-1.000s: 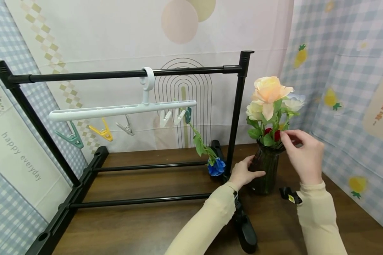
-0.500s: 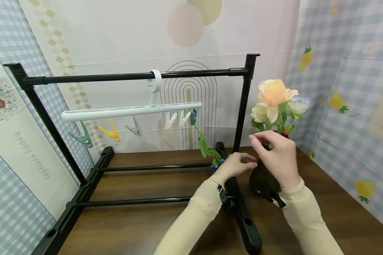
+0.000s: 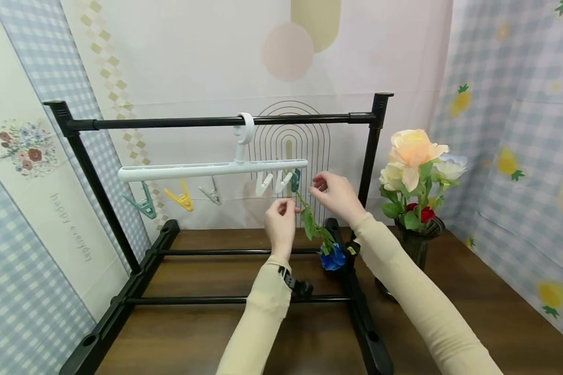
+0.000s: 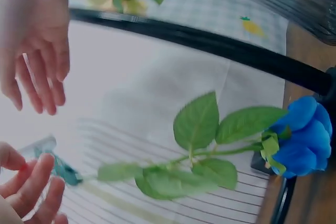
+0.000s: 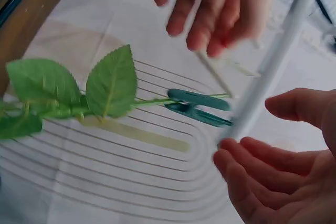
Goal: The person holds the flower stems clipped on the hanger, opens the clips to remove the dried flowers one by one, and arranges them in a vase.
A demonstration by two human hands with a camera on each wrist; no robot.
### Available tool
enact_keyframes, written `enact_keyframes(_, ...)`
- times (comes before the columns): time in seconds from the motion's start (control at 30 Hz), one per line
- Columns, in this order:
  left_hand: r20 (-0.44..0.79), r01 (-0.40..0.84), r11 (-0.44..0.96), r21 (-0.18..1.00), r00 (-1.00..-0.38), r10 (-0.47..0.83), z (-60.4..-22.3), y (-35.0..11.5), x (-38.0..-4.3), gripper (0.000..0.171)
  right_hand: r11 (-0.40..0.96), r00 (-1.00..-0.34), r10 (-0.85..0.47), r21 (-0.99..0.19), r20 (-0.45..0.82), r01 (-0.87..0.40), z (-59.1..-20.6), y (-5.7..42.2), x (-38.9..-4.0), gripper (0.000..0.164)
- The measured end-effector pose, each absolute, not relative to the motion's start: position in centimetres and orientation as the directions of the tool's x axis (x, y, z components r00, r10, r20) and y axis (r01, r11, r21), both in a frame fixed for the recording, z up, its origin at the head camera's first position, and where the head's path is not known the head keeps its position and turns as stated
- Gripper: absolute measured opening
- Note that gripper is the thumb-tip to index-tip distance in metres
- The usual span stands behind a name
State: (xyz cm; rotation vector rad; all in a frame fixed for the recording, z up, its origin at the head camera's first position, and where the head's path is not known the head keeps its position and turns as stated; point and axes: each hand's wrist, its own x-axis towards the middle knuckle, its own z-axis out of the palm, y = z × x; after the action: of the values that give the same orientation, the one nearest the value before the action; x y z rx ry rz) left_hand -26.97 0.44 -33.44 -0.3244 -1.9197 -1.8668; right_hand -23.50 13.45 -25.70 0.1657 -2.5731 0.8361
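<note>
A blue artificial rose (image 3: 332,257) hangs bloom-down, its stem pinched in a dark green clip (image 5: 197,107) at the right end of a white hanger (image 3: 192,170). My left hand (image 3: 281,224) is raised just left of the stem and below the clip, fingers loosely bent and nothing in them. To the right of the clip is my right hand (image 3: 338,195), its thumb and fingers spread apart in the right wrist view, with the clip between the two hands. Green leaves (image 4: 197,121) line the stem, and the bloom hangs near the rack's right foot.
The hanger hooks over a black rack's top bar (image 3: 169,123). Along it hang a teal clip (image 3: 143,203), a yellow clip (image 3: 180,198), a grey clip (image 3: 211,194) and white clips (image 3: 261,184). A dark glass vase (image 3: 414,247) with several flowers stands right of the rack.
Both hands have left the vase and moved left and up to the dark green clip. The right hand has let go at the red flower, which stays in the vase.
</note>
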Motion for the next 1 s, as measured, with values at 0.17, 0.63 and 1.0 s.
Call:
enact_keyframes(0.17, 0.264, 0.268, -0.074, 0.960, -0.962, -0.063, -34.0, 0.1, -28.5, 0.032, 0.766, -0.961, 0.055, -0.628, 0.272, -0.134, -25.4, 13.0, -26.6, 0.052)
enact_keyframes(0.63, 0.126, 0.114, -0.091, 0.989, -0.983, 0.135, -34.9, 0.8, -29.5, 0.033, 0.721, -0.923, 0.102, -0.667, 0.370, -0.188, -26.6, 11.2, -29.6, 0.036)
enact_keyframes(1.0, 0.152, 0.148, -0.051, 0.988, -0.985, 0.078, -34.8, 0.6, -29.5, 0.024, 0.731, -0.890, 0.122, -0.646, 0.439, -0.219, -26.5, 11.4, -29.4, 0.034)
